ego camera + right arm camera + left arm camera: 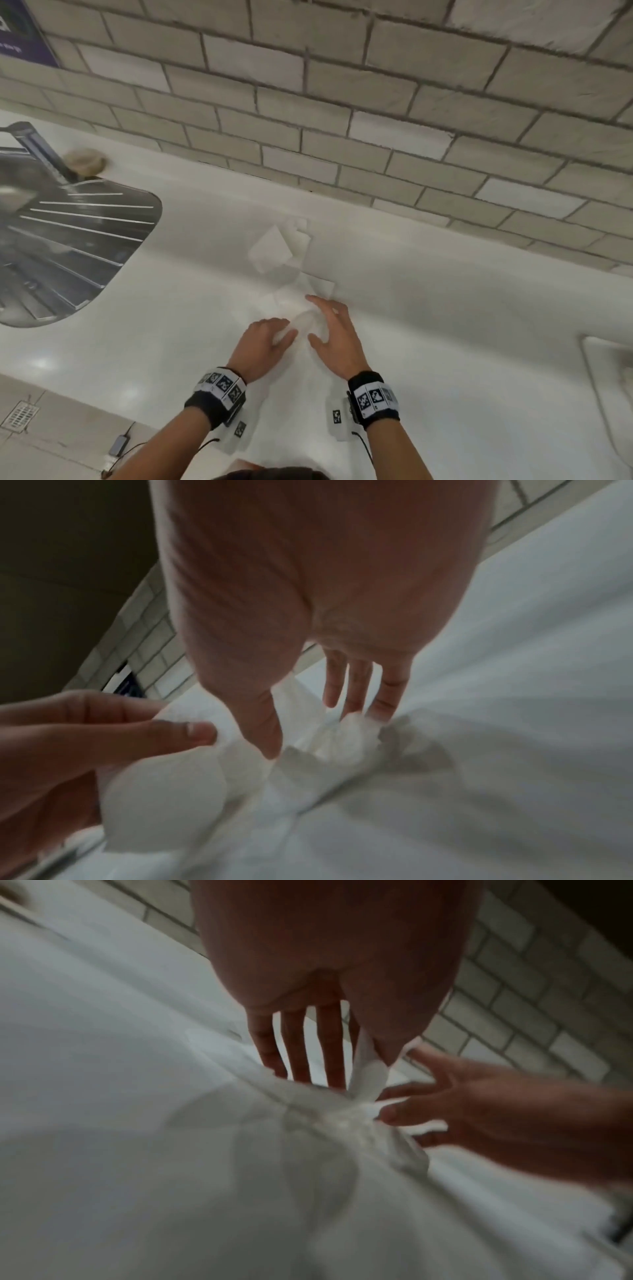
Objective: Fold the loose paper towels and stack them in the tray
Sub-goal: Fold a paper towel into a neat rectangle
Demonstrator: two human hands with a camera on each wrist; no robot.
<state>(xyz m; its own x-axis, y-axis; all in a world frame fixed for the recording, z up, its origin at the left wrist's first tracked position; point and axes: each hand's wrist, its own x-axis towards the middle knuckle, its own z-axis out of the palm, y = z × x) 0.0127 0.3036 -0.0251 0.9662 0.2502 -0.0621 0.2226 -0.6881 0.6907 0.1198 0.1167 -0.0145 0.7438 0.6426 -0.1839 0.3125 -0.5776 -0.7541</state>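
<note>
A crumpled white paper towel lies on the white counter between my two hands. My left hand pinches one end of it between thumb and fingers; the left wrist view shows the towel caught by the thumb. My right hand is spread over the towel, fingers straight and thumb pressing into it. In the right wrist view my right hand is on the bunched towel. More loose towels lie farther back, toward the wall. A white tray's rim shows at the right edge.
A steel sink with a ribbed drainer is set in the counter at the left. A brick wall runs along the back. The counter's front edge crosses the lower left, with a tiled floor and a drain below.
</note>
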